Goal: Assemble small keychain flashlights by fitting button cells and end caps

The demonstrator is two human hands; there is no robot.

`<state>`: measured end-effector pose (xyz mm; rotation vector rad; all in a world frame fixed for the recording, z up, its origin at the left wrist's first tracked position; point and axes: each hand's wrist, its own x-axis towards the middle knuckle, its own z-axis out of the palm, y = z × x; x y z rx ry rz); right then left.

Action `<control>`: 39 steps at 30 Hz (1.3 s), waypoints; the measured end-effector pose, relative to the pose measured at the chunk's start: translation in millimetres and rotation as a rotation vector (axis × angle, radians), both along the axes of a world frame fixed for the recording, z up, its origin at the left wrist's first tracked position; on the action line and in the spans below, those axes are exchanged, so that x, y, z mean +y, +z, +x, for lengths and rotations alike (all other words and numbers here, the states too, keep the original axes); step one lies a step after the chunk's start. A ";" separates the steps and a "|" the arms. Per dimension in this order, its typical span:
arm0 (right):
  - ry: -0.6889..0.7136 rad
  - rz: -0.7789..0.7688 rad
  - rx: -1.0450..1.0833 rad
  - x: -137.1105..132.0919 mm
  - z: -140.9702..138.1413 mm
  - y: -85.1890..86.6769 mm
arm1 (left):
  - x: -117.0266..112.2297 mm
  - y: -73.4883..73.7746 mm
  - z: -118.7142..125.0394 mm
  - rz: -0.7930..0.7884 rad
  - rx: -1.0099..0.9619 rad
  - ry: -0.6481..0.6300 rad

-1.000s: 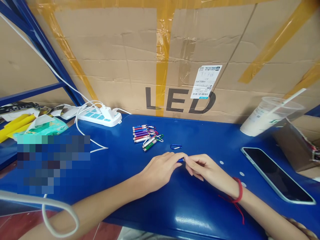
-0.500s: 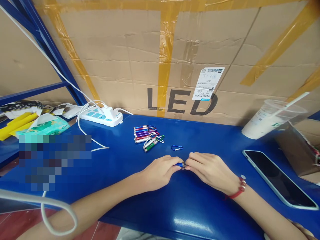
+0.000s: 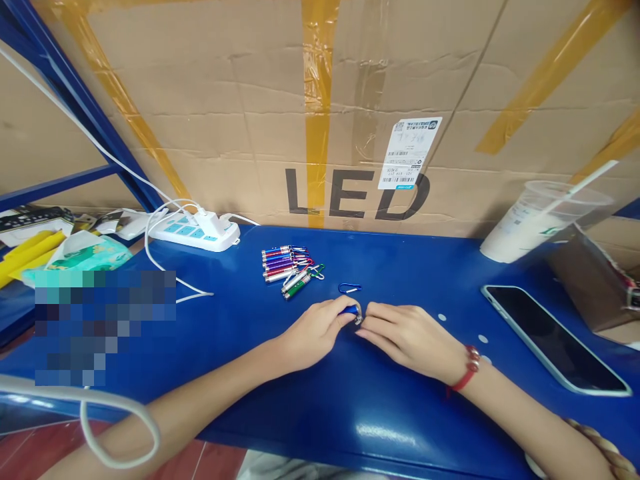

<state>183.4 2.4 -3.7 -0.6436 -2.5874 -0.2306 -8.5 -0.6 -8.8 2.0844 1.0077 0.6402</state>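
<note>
My left hand (image 3: 313, 333) is closed round a small blue keychain flashlight (image 3: 351, 310), its silver end pointing right. A curved metal piece shows at that end. My right hand (image 3: 407, 333) has its fingertips pinched together right beside the metal end; whatever they hold is hidden. A loose blue carabiner clip (image 3: 349, 289) lies on the table just beyond my hands. Further back, a row of similar keychain flashlights (image 3: 283, 265) in several colours lies with clips attached, a green flashlight (image 3: 296, 286) nearest.
A white power strip (image 3: 195, 231) with a plugged-in charger and cables stands back left. To the right are a phone (image 3: 555, 340) and a plastic cup (image 3: 530, 223) with a straw. A large cardboard box (image 3: 250, 133) rises behind the blue table (image 3: 300, 413). Pale round spots (image 3: 483, 339) show near the phone.
The flashlight's silver end now shows between my hands, with a small gap beside my right fingertips. My right hand has shifted slightly left. Pale spots are now uncovered right of it. The view has shifted slightly.
</note>
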 end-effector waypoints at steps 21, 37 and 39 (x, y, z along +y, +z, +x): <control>-0.155 -0.048 0.145 -4.1 0.3 4.2 | -3.2 1.3 -2.5 0.134 -0.031 0.003; -0.225 -0.208 0.233 1.9 -2.8 -2.3 | -4.4 -3.7 -5.0 0.187 -0.119 0.136; -0.228 -0.220 0.248 0.2 -4.6 -0.2 | -5.6 -4.3 -3.5 0.183 -0.104 0.157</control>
